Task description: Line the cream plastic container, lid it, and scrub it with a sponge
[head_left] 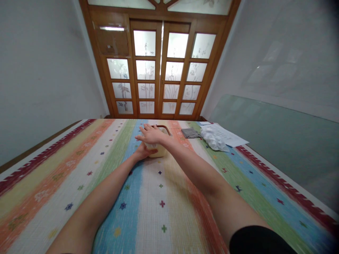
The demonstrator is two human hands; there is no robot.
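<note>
A small pale yellow container (159, 152) with a brown arched handle (166, 128) stands on the striped tablecloth, near the far edge of the table. My left hand (143, 151) is wrapped round its lower left side, the thumb or a finger lying across the front. Over the top is my right hand (151, 135), palm down with fingers stretched out and partly spread to the left. It hides most of the container's top, and I cannot tell what lies beneath the palm. Something whitish shows just under that hand.
To the right lie a folded grey cloth (190, 133), a crumpled white plastic bag (214, 138) and a printed white paper (233, 135). A pale green panel (265, 123) leans along the right wall. Wooden glass-paned doors (160, 70) stand beyond the table.
</note>
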